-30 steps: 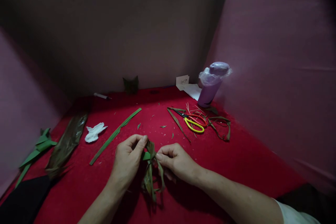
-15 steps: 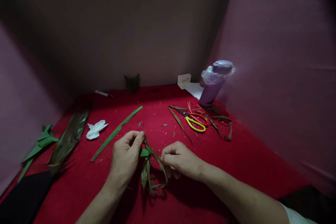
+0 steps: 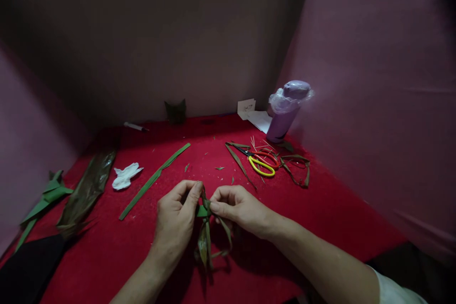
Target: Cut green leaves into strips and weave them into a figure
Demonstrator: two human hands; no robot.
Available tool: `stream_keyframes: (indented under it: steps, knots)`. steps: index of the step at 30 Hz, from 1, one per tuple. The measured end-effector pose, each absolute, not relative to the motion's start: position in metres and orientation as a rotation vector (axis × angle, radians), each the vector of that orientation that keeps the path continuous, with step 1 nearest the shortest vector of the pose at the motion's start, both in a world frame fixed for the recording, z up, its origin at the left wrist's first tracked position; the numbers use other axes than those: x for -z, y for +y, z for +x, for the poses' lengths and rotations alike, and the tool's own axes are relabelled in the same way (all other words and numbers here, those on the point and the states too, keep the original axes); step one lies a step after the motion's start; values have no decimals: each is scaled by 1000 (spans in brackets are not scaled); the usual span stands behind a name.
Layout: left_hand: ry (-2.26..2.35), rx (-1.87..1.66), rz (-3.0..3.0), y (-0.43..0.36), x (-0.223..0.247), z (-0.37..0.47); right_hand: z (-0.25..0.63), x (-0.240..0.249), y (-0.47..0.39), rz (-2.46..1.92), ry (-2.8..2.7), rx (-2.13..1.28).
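A bundle of leaf strips (image 3: 204, 242), brownish with one bright green piece, hangs between my hands above the red cloth. My left hand (image 3: 178, 213) is closed, pinching its upper end between thumb and forefinger. From the other side, my right hand (image 3: 237, 209) pinches a brown strip close to the green piece. Thin strips loop and dangle below my fingers. Part of the bundle is hidden behind the fingertips.
Scissors (image 3: 261, 161) with red and yellow handles lie among leaf scraps and toothpicks. A purple cup (image 3: 283, 121) topped with plastic stands behind them. Leftward are a green strip (image 3: 155, 180), a white tissue (image 3: 126, 176), a wide brown leaf (image 3: 89, 187) and a folded green leaf figure (image 3: 50, 194).
My right hand has moved in towards my left hand, up to the strip near the green piece. The view has shifted slightly, so the table things sit a little further left.
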State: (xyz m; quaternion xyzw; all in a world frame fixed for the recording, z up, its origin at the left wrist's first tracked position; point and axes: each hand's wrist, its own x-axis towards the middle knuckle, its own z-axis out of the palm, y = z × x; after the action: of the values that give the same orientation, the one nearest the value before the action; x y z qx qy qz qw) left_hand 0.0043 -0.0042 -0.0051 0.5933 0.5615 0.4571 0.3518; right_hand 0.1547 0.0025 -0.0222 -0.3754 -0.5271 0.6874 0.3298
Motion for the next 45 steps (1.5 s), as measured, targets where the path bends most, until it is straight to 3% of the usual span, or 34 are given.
stream_keyframes:
  steps: [6,12,19,30,38,45]
  knots:
    - [1515,-1787,1996,-18,-7,-3,159,19,10,-959,-1109,-1735]
    - [1329,-1013,1271,-15,0,6,161,14,9,-899,-1019,-1730]
    - [1039,-1100,762,-11,11,16,152,18,4,-1028,-1149,-1608]
    - [1031,-1190,571,-9,13,16,152,21,3,-1021,-1245,-1519]
    - [1013,-1108,656,-10,13,16,150,24,4,-910,-1148,-1710]
    - [998,-1187,588,-13,11,19,153,13,4,-957,-1143,-1588]
